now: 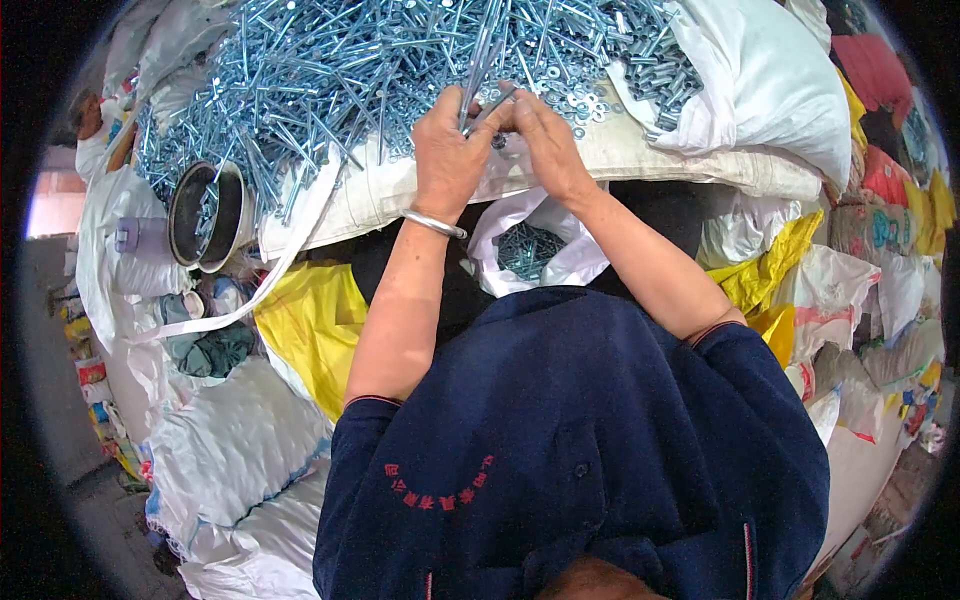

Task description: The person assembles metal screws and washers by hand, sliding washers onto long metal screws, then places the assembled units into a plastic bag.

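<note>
While a bunch of long bolts (484, 55) is grasped between the thumb and fingers of the left hand (440, 150) at twelve o'clock, the right hand (552, 150) is held close beside it, toward one o'clock. Its fingers are bent inward at the bolts, but whether a separate piece is pinched there cannot be told.

As far as can be judged, only this handful is gathered and roughly aligned, and the greater part is left undone: a broad heap of loose bolts (300, 85) is spread from ten to twelve o'clock, flat washers (585, 102) are strewn near one o'clock, and short metal cylinders (665, 75) are kept at the mouth of a white sack (780, 90) beyond them. Some metal pieces (525, 250) are already contained in an open white bag (487, 255), set just below the hands toward twelve o'clock; whether they are finished work cannot be established.
</note>
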Available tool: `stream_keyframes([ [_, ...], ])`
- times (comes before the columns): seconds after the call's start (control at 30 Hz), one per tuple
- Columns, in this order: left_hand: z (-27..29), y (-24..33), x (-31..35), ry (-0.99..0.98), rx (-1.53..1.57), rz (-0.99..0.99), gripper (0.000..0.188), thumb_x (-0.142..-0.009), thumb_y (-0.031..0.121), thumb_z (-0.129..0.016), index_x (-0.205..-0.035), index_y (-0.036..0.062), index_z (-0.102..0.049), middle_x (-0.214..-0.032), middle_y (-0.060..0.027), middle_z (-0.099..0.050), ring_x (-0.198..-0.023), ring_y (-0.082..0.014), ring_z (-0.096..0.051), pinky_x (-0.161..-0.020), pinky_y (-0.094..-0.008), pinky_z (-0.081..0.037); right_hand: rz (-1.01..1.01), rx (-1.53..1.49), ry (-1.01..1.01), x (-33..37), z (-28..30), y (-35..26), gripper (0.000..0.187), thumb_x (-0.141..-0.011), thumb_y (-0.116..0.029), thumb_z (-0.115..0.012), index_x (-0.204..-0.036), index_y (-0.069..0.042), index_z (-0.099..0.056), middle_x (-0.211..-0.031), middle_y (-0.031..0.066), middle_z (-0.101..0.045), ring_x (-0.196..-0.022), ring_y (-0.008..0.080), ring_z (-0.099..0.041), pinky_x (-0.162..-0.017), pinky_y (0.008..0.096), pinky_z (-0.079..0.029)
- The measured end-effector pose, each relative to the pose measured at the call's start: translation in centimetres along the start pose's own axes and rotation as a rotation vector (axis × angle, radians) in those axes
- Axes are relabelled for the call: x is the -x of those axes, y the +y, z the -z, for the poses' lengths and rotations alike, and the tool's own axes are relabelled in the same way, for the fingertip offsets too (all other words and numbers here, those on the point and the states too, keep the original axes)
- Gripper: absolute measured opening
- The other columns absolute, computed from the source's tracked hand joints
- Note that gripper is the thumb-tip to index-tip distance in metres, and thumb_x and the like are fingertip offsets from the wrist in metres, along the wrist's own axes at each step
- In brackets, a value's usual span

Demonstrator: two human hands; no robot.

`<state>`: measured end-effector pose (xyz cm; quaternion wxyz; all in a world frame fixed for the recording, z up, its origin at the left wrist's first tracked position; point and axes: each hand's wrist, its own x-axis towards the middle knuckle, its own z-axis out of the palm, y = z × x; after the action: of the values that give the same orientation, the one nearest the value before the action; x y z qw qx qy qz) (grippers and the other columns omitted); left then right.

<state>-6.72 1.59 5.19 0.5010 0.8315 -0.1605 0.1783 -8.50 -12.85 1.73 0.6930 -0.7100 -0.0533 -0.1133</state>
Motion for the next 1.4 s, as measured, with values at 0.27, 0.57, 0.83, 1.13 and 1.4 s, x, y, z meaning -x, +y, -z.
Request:
stream_keyframes([
  [0.27, 0.2, -0.1, 0.2, -0.031, -0.033, 0.035, 0.034, -0.083, 0.029, -0.076, -0.08, 0.0009, -0.056, -0.067, -0.0076, -0.058, -0.058, -0.0141, -0.049, -0.054, -0.0313, -0.042, 0.053, -0.057, -0.011, -0.3, -0.1, 1.8, 0.062, -0.102, -0.048, -0.038, -0.137, 0.002, -0.045, -0.087, 0.0103, -0.066, -0.089, 0.0169, -0.06, -0.089, 0.032, -0.045],
  [0.57, -0.3, 0.0, 0.4, -0.009, 0.019, -0.09, 0.035, -0.083, 0.028, -0.076, -0.078, 0.0008, -0.054, -0.064, -0.0083, -0.057, -0.057, -0.0138, -0.048, -0.053, -0.0314, -0.042, 0.224, 0.148, -0.055, -1.3, 1.7, 3.2, 0.055, -0.103, -0.042, -0.032, -0.125, 0.002, -0.056, -0.093, 0.0114, -0.065, -0.099, 0.0204, -0.059, -0.097, 0.0347, -0.041],
  [0.83, -0.1, -0.2, 0.3, -0.053, -0.01, -0.078, 0.027, -0.076, 0.012, -0.076, -0.082, 0.001, -0.051, -0.072, -0.0171, -0.06, -0.064, -0.0358, -0.06, -0.056, -0.0383, -0.045, 0.063, -0.103, 0.014, -0.4, 0.0, 1.4, 0.053, -0.103, -0.04, -0.033, -0.125, 0.004, -0.053, -0.088, 0.01, -0.064, -0.096, 0.02, -0.059, -0.095, 0.0369, -0.043],
  [1.13, 0.5, -0.5, 0.3, -0.082, 0.061, -0.034, 0.031, -0.083, 0.025, -0.076, -0.081, 0.0022, -0.056, -0.064, -0.0044, -0.054, -0.058, -0.012, -0.044, -0.053, -0.0292, -0.04, 0.067, 0.182, -0.26, 0.2, 0.3, 1.5, 0.026, -0.097, -0.024, -0.051, -0.099, -0.001, -0.062, -0.076, 0.0135, -0.058, -0.076, 0.0279, -0.062, -0.073, 0.0362, -0.05],
  [1.4, 0.9, 1.7, 1.0, -0.005, 0.112, 0.071, 0.029, -0.082, 0.023, -0.075, -0.08, 0.0012, -0.056, -0.062, -0.0067, -0.054, -0.056, -0.0146, -0.047, -0.053, -0.0321, -0.04, 0.302, 0.515, -0.305, 1.1, 0.1, 0.9, 0.018, -0.086, -0.017, -0.064, -0.084, 0.0, -0.059, -0.077, 0.022, -0.06, -0.075, 0.0421, -0.061, -0.066, 0.0487, -0.047],
])
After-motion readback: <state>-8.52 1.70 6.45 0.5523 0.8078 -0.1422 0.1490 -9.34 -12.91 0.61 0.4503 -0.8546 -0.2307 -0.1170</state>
